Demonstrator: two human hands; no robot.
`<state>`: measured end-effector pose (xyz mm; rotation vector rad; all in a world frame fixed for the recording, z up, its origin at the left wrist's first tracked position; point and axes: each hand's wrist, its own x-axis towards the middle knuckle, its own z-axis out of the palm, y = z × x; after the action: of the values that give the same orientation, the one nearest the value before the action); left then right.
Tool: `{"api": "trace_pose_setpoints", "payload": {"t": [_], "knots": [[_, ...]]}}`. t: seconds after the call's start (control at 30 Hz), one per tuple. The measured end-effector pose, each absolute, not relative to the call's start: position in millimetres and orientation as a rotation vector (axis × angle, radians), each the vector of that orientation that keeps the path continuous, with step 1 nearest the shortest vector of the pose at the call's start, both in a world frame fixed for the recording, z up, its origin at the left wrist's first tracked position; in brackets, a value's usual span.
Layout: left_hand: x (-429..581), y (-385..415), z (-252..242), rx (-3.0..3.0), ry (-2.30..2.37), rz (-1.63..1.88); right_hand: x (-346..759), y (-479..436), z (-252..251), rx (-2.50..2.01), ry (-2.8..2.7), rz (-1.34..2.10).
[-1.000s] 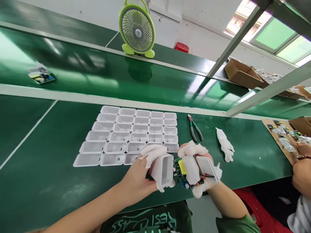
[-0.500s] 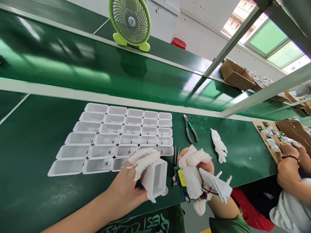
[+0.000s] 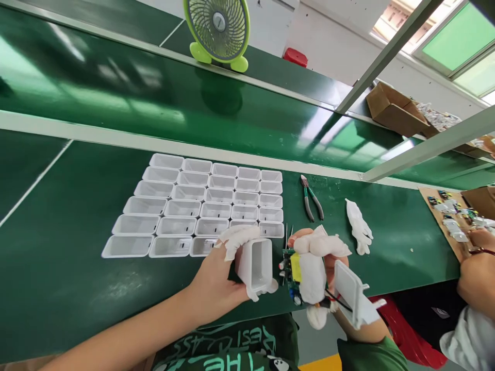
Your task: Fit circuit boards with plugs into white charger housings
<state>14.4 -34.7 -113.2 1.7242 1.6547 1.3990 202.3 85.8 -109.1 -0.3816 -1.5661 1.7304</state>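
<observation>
My left hand [image 3: 218, 281], with white covers on its fingertips, is closed round a white plastic housing [image 3: 262, 263]. The housing's open end faces my right hand. In my right hand [image 3: 317, 257], also in white finger covers, is a circuit board [image 3: 294, 268] with a yellow part and a blue part. Red and black wires run from the board to a white plug cover [image 3: 350, 293] with prongs, which hangs at the right of the hand. A small gap separates board and housing. Behind my left hand stand rows of open white housings [image 3: 180, 225] on the green table.
Green-handled cutting pliers [image 3: 312, 198] and a white glove [image 3: 359, 226] lie beyond my right hand. Tweezers [image 3: 286, 237] are partly hidden behind it. A co-worker's arm [image 3: 479, 273] is at the right, by a cardboard sheet [image 3: 444, 221] bearing boards. A green fan [image 3: 218, 31] stands at the back.
The view has shifted, so the table things sit farther right and higher. The plug cover has turned, showing more of its flat face. Both hands keep their holds.
</observation>
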Motion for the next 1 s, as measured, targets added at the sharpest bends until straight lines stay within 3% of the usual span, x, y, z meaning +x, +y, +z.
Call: {"api": "trace_pose_setpoints", "payload": {"t": [0.2, 0.37, 0.6, 0.8, 1.0], "knots": [[20.4, -41.7, -121.8, 1.869, 1.652, 1.372, 180.4, 73.8, -100.4, -0.163, -1.585, 1.592], [19.8, -41.3, -120.9, 1.928, 1.633, 1.42, 185.0, 73.8, -97.9, -0.309, -1.674, 1.51], [22.0, -38.8, -114.3, 1.981, 1.645, 1.441, 191.5, 72.3, -118.0, -0.385, -1.67, 1.683], [19.7, -37.1, -110.2, 2.028, 1.656, 1.466, 185.7, 71.7, -103.1, -0.24, -1.69, 1.582], [18.6, -38.4, -111.9, 2.02, 1.644, 1.459, 191.4, 72.2, -114.4, -0.464, -1.672, 1.703]]}}
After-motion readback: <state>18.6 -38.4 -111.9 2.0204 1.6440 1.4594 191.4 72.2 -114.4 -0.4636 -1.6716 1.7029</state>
